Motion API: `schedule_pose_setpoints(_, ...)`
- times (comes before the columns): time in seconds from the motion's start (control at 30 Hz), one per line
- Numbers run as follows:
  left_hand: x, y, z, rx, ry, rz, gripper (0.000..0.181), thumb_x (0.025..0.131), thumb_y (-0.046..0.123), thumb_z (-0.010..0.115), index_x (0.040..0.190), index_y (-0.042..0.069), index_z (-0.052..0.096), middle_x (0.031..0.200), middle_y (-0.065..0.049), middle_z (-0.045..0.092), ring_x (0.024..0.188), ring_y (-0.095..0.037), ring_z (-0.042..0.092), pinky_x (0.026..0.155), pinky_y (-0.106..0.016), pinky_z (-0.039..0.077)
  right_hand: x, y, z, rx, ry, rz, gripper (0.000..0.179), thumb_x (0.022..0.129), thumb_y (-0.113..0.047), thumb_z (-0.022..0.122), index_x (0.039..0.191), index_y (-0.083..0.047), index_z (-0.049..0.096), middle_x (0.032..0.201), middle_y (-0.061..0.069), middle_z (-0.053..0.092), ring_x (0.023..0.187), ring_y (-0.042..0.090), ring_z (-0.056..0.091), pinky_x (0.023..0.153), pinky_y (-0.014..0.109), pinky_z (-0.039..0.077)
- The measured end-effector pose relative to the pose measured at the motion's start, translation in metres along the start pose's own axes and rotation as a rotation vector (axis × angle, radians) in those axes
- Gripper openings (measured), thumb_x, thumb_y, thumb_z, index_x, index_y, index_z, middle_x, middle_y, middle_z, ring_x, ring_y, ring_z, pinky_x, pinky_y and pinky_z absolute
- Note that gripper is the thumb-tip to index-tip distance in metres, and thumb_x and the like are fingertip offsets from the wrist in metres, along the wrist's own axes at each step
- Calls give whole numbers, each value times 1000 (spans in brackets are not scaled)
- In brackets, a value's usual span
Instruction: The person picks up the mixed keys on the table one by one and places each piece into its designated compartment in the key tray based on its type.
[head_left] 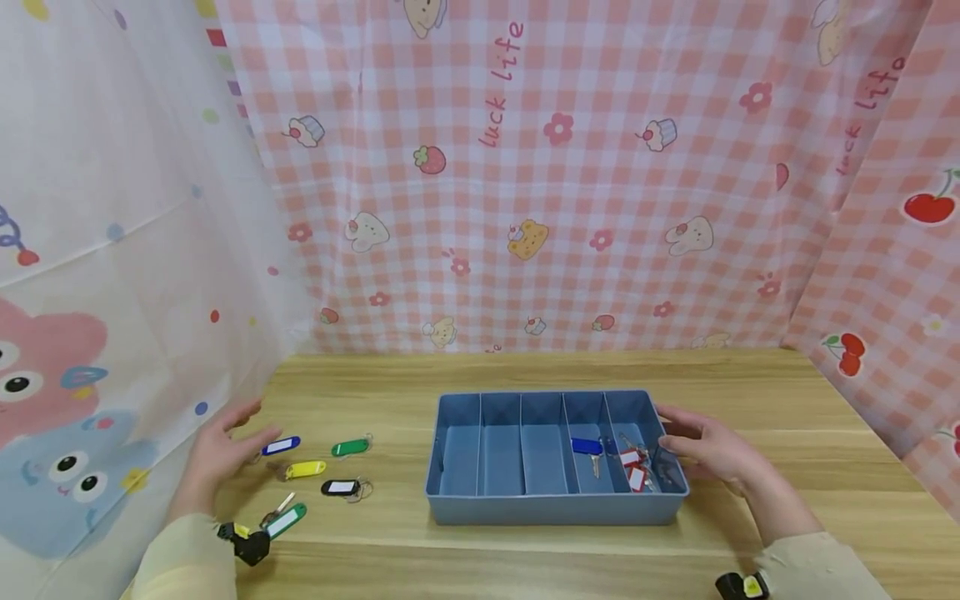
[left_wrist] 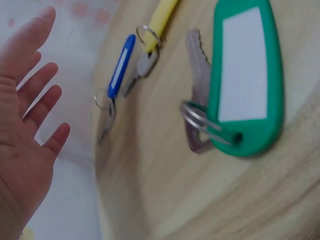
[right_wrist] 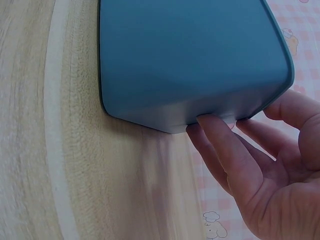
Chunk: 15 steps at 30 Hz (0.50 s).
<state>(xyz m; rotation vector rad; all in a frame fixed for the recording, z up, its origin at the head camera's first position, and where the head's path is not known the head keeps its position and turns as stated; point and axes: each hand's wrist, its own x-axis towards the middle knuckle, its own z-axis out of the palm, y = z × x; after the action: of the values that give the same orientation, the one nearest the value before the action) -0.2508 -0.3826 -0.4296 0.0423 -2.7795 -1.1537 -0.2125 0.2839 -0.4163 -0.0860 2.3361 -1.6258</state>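
My left hand (head_left: 217, 454) is open at the left side of the table, its fingers spread and holding nothing. Closest to it lies a key with a blue tag (head_left: 281, 446). Around that are keys with a yellow tag (head_left: 306, 469), a green tag (head_left: 351, 447), a black tag (head_left: 341, 487) and, nearer me, another green tag (left_wrist: 245, 75). With thumb over the rim and fingers against the outer wall, my right hand (head_left: 712, 450) holds the right end of the blue divided tray (head_left: 555, 510). Red-tagged keys (head_left: 637, 478) lie in its rightmost compartment; a blue-tagged key (head_left: 587, 447) lies in the one beside it.
The wooden table (head_left: 360, 554) meets a pink checked cloth (head_left: 525, 183) at the back. A white patterned cloth (head_left: 150, 250) hangs close to the left hand. Another checked cloth (head_left: 892, 333) borders the right side.
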Motion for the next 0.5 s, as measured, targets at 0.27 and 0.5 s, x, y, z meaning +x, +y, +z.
schedule_pose_setpoints(0.27, -3, -15, 2, -20, -25, -47, 88, 89, 37, 75, 152, -3, 29, 152, -31, 31, 135, -53, 27, 104, -67, 28, -1, 0, 1, 3, 1, 1, 64, 100, -10, 57, 152, 6, 25, 146, 40, 30, 123, 48, 48, 89, 56, 51)
schedule_pose_setpoints(0.5, -5, -24, -1, -11, -73, -60, 87, 88, 38, 76, 150, -4, 32, 153, -33, 27, 136, -56, 24, 105, -69, 22, -1, 0, 1, 21, -7, -2, 64, 99, -9, 58, 152, 7, 24, 147, 40, 29, 122, 46, 49, 89, 56, 51)
